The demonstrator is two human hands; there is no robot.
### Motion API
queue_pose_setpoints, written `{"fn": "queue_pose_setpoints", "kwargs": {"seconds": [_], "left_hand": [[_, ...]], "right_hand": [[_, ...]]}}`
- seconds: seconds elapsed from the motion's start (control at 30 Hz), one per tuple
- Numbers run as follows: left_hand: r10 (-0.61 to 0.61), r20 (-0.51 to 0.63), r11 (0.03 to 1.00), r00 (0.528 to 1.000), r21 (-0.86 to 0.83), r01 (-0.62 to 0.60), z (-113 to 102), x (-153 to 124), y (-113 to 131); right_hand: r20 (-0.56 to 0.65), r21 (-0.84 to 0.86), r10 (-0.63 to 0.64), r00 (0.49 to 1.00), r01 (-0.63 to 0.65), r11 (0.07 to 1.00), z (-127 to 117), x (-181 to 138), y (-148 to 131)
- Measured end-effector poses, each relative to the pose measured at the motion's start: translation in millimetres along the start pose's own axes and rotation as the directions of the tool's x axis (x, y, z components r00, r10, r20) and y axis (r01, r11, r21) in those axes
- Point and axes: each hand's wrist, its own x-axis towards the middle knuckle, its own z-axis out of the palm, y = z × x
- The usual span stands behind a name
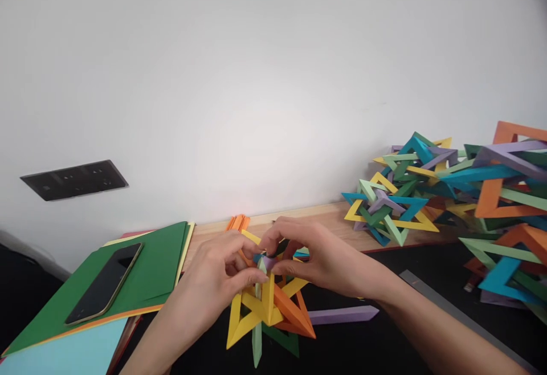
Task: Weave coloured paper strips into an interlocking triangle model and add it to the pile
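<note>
A folded-paper star model point(256, 312) in yellow, orange, green and purple is between my two hands, over the black work surface. My left hand point(213, 272) pinches its upper part from the left, thumb near a pale green strip point(257, 343). From the right, my right hand point(305, 252) closes thumb and fingers on the same part, by a small purple fold point(268, 263). The fingertips hide some of the joint there. A purple folded strip point(344, 315) sticks out to the right of the model; whether it is joined to it I cannot tell.
Finished paper star models point(388, 207) are piled at the right by the wall. A phone point(105, 284) lies on green paper sheets point(164, 255) at the left. Orange folded strips point(238, 223) lie behind my hands. A grey ruler-like strip point(453, 306) is under my right forearm. A socket panel point(74, 180) is on the wall.
</note>
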Motion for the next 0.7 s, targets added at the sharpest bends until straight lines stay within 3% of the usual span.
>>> {"fn": "queue_pose_setpoints", "kwargs": {"seconds": [0.2,0.33,0.5,0.7], "left_hand": [[0.048,-0.026,0.998,0.999,-0.038,-0.049,-6,7,-6],[0.082,-0.03,0.996,0.996,0.02,-0.082,-10,8,-7],[0.239,-0.02,0.962,0.971,0.14,-0.234,-18,12,-10],[0.091,0.071,0.996,0.993,-0.001,-0.091,-19,20,-18]], "right_hand": [[-0.111,-0.274,-0.032,0.993,0.0,0.962,9,0,3],[-0.178,-0.299,-0.112,0.978,0.055,0.953,18,3,8],[-0.247,-0.31,-0.219,0.944,0.138,0.941,26,7,14],[-0.276,-0.273,-0.199,0.94,0.122,0.954,29,11,22]]}}
